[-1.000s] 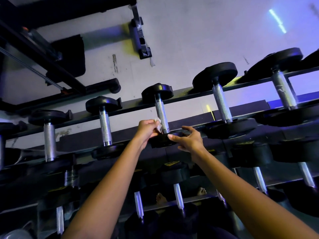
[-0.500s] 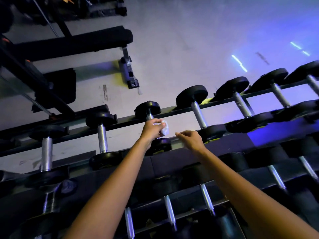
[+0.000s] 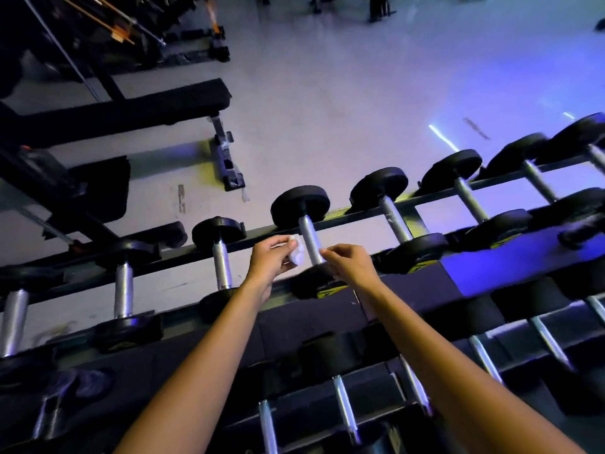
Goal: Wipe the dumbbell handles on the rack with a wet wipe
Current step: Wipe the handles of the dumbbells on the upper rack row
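A: Your two forearms reach up over the lower tier of the rack (image 3: 311, 317). Your left hand (image 3: 270, 260) has its fingers pinched around one small, crumpled white wet wipe (image 3: 296, 253).

B: You hold that wipe just left of the dumbbell handle (image 3: 310, 240), close beside it; I can't tell whether it touches. Your right hand (image 3: 352, 265) sits at the handle's near end, fingers loosely curled, tips by the steel. I can't tell whether they grip it.

A: That handle is a bare, silvery steel bar between two round black heads. Its long axis runs away from you, across the rails: near head on the front rail, far head on the back rail, the far end leaning slightly left.

B: On your top tier I count eight such handles side by side, all pointing the same way, the rightmost cut off at the edge of view.

A: Beyond them you see pale floor (image 3: 360, 93) and one black padded gym bench (image 3: 131, 113).
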Demonstrator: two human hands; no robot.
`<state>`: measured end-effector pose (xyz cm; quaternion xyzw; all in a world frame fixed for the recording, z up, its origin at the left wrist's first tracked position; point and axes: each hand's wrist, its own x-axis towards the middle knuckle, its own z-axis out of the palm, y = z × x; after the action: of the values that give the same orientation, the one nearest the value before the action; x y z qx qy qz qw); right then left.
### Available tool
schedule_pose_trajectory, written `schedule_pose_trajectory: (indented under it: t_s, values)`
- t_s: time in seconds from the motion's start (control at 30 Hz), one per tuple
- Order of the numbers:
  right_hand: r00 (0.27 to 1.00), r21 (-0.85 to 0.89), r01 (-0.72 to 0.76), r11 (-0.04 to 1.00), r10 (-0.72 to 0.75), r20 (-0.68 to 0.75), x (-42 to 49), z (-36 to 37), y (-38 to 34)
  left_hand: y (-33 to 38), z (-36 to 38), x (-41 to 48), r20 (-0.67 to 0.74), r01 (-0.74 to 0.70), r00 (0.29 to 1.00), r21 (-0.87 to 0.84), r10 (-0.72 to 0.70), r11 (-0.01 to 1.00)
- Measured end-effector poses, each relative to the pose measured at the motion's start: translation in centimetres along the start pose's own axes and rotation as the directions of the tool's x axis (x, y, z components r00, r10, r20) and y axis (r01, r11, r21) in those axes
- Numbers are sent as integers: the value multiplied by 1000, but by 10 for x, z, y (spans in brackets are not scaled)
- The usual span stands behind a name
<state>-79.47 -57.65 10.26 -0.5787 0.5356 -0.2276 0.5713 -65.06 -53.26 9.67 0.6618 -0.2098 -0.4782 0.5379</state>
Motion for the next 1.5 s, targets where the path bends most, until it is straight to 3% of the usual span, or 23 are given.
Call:
schedule_pose_trajectory:
  t_s: [0.1,0.23,0.33,0.43,0.53,0.67,0.7,0.77,0.83,0.97,1.07,1.2,1.3,1.4,1.5]
  values:
    - [997,-6,42,999,-41,72,12,-28,8,-1,31,6,-70,-39,997,47,42,998]
    - [994,-150,48,987,-33,100,25,-50,28,1,60,15,-159,-2,987,82,14,997]
    - [988,-201,65,978,-35,150,33,-52,34,0,65,24,-199,-33,975,300,97,953]
    - [987,-276,17,961,28,160,38,-44,34,-9,57,34,-129,-86,968,635,215,768]
    - [970,-333,-74,940,145,195,41,-37,41,-19,49,39,69,-159,983,772,168,615]
    - [970,-266,-165,950,205,129,47,-34,47,-19,40,50,342,-328,937,805,64,495]
    - [971,-263,-176,949,212,114,46,-35,47,-18,39,54,417,-395,908,812,47,430]
    - [972,-255,-181,950,213,102,47,-35,45,-16,42,66,541,-528,841,824,-9,207]
    - [973,-257,-178,950,209,99,47,-36,44,-11,54,75,585,-587,807,810,-87,6]
    - [975,-239,-185,953,209,77,43,-36,42,0,81,80,555,-596,799,784,-234,-175]
    - [973,-239,-200,950,221,64,43,-37,42,1,73,82,600,-633,764,768,-238,-95]
    - [969,-231,-210,950,233,77,44,-38,41,-7,41,75,592,-568,796,803,-128,181]
    - [969,-227,-210,951,233,81,42,-39,38,-13,29,64,441,-370,896,810,-55,455]
    - [971,-221,-194,956,220,97,42,-39,38,-18,26,57,247,-165,966,805,-69,570]
    - [972,-210,-196,958,219,90,41,-39,38,-24,27,55,56,66,986,732,-157,678]
